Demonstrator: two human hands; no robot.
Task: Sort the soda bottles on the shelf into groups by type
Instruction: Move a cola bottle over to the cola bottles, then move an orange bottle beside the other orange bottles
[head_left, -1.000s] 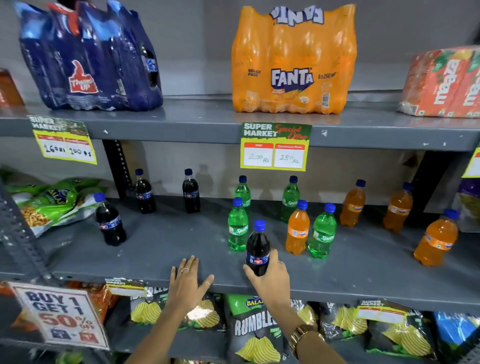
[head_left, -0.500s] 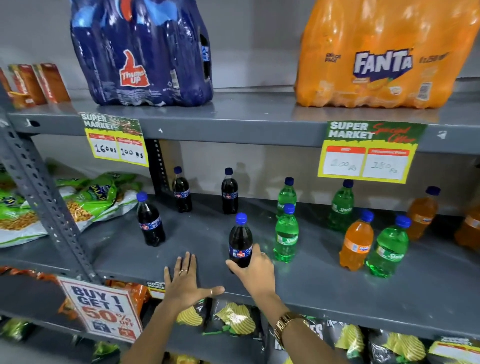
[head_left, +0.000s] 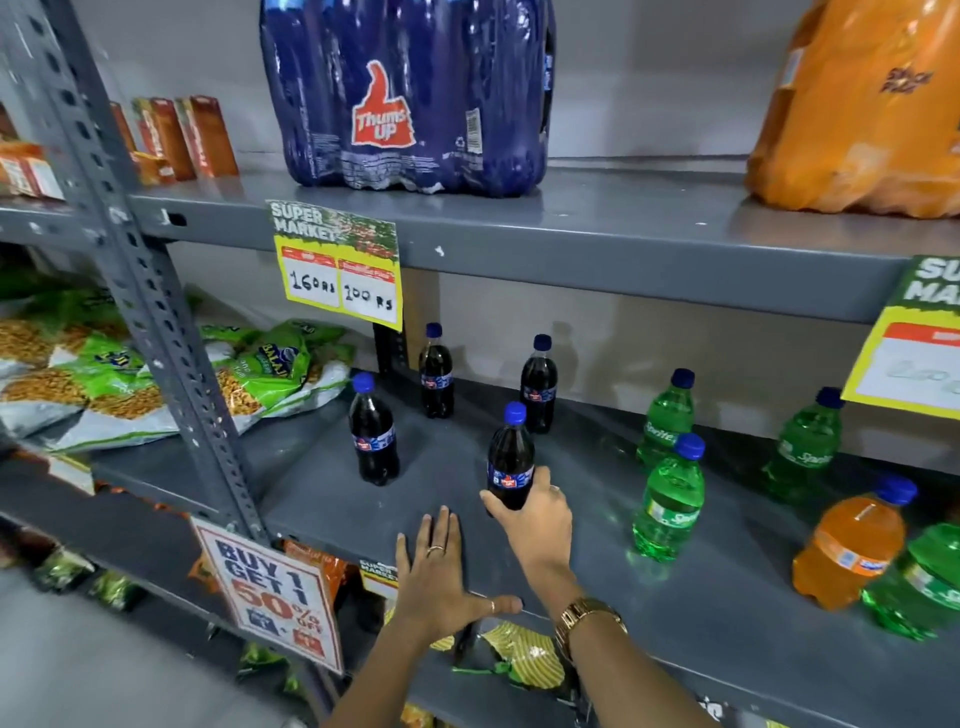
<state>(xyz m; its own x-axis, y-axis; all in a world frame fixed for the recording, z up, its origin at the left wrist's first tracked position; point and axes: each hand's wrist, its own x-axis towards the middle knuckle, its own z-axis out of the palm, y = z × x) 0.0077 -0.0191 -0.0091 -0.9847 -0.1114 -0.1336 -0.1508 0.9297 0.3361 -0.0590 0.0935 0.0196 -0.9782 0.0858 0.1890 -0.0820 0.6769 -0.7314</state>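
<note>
My right hand grips a dark cola bottle with a blue cap, standing on the grey middle shelf. Three more cola bottles stand to its left and behind: one at the left, one at the back, one just behind the held one. Green Sprite bottles stand to the right. An orange bottle stands at the far right beside another green bottle. My left hand lies flat, fingers spread, on the shelf's front edge.
A perforated steel upright crosses the left side. Snack bags lie on the shelf left of the colas. A Thums Up multipack and an orange multipack sit on the upper shelf. Price tags and a promo sign hang off the shelf edges.
My right hand has carried the cola bottle leftward, away from the Sprite and orange bottles and close to the other colas. The view has swung left. My left hand stays on the shelf edge.
</note>
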